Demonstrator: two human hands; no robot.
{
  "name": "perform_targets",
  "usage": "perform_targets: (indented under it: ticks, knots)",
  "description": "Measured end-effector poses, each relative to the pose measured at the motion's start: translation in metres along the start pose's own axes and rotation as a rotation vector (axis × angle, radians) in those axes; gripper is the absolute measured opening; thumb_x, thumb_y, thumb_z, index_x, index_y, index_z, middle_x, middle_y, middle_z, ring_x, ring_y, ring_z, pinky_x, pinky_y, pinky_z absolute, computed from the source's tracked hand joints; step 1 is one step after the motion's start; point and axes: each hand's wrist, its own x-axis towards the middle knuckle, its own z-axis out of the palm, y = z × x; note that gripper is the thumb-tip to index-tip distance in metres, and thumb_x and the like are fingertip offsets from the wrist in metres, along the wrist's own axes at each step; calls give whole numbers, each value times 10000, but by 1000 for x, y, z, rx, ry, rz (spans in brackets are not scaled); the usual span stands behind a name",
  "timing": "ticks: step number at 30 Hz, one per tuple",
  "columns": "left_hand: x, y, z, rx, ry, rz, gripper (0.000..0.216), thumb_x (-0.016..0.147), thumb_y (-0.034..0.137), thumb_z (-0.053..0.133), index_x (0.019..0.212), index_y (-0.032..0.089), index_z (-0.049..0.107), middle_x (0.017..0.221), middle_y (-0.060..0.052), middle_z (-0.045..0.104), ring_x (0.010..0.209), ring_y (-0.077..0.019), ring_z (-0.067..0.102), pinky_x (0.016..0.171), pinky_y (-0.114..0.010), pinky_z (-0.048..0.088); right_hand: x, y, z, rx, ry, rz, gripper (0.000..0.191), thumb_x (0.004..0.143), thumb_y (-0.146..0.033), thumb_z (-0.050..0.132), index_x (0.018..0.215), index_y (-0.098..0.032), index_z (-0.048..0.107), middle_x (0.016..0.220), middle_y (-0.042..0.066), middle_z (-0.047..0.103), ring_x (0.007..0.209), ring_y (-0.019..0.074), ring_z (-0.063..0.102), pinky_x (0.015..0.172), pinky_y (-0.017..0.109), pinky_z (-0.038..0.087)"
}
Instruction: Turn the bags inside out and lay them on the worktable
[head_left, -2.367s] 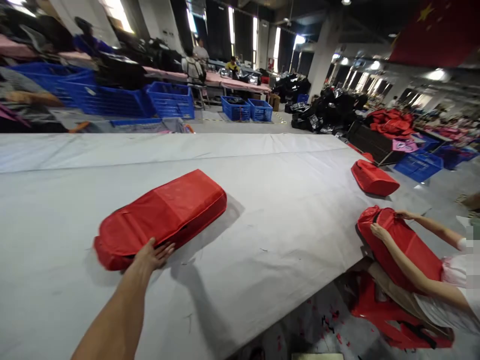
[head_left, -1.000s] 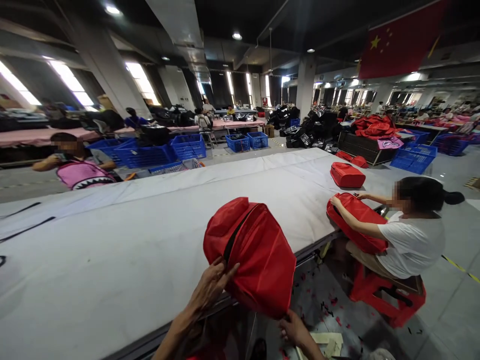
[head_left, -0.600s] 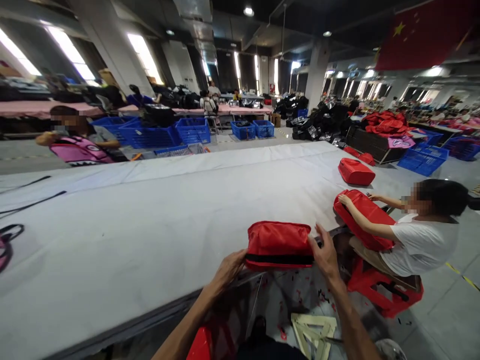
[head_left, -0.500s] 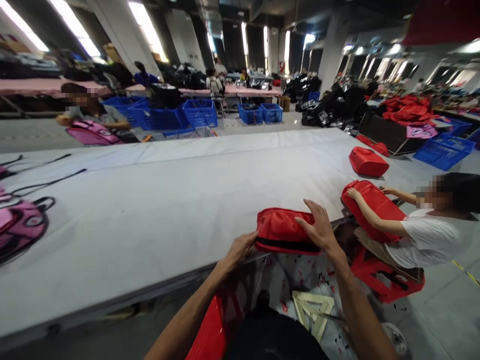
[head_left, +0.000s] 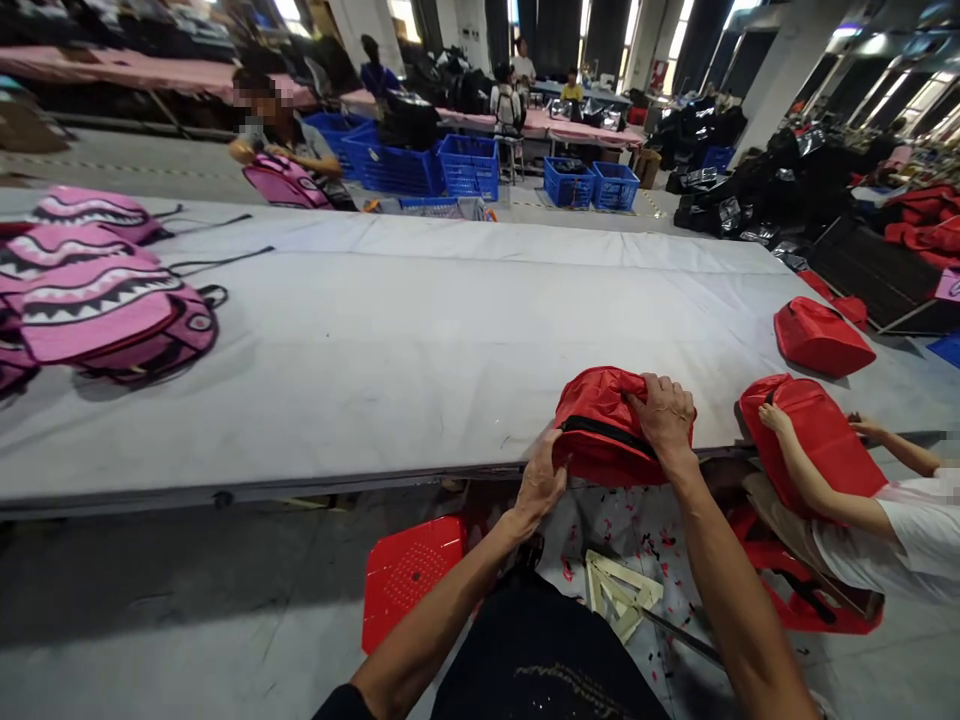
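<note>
A red bag [head_left: 600, 392] with a black zipper strip along its side lies at the near edge of the white-covered table [head_left: 390, 360]. My left hand [head_left: 541, 474] grips its left end, the thumb against the side by the zipper. Fingers bent, my right hand [head_left: 664, 412] clasps the top right part of the bag. The underside and some of my fingertips are hidden by the cloth.
On the right, a co-worker's hands [head_left: 776, 418] hold another red bag [head_left: 832, 450]; a further red bag [head_left: 825, 335] stands beyond. Pink backpacks [head_left: 112, 300] are piled at the left. A red stool [head_left: 412, 570] and a pale triangular frame [head_left: 622, 590] are below the table edge.
My right hand has gone from raised, with spread fingers, to closed on the bag. The bag is tipped so more of its zipper side shows. The view has swung left.
</note>
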Motion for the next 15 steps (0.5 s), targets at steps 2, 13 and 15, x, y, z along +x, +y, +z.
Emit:
perform_targets:
  ticks: [2, 13, 15]
  knots:
    - [-5, 3, 4, 3, 27, 14, 500, 1088, 251, 631, 1583, 251, 555, 1592, -159, 720, 1482, -288, 705, 1268, -527, 583, 0, -1, 2, -33, -5, 19, 507, 1135, -634, 585, 1343, -191, 719, 1163, 140, 770, 1051, 307, 595, 885, 424, 296]
    - [7, 25, -2, -42, 53, 23, 495, 1062, 223, 646, 1551, 302, 634, 1540, -98, 747, 1453, -271, 703, 1264, -511, 568, 1, -4, 4, -98, -36, 53, 490, 1149, -621, 562, 1341, -190, 696, 1179, 141, 762, 1077, 312, 608, 893, 423, 301]
    - [8, 28, -2, -56, 66, -2, 496, 1064, 259, 668, 1557, 307, 635, 1536, -100, 742, 1450, -278, 696, 1265, -523, 559, 1, -6, 5, -95, -32, 60, 468, 1148, -606, 576, 1338, -194, 692, 1181, 136, 758, 1083, 309, 609, 904, 422, 309]
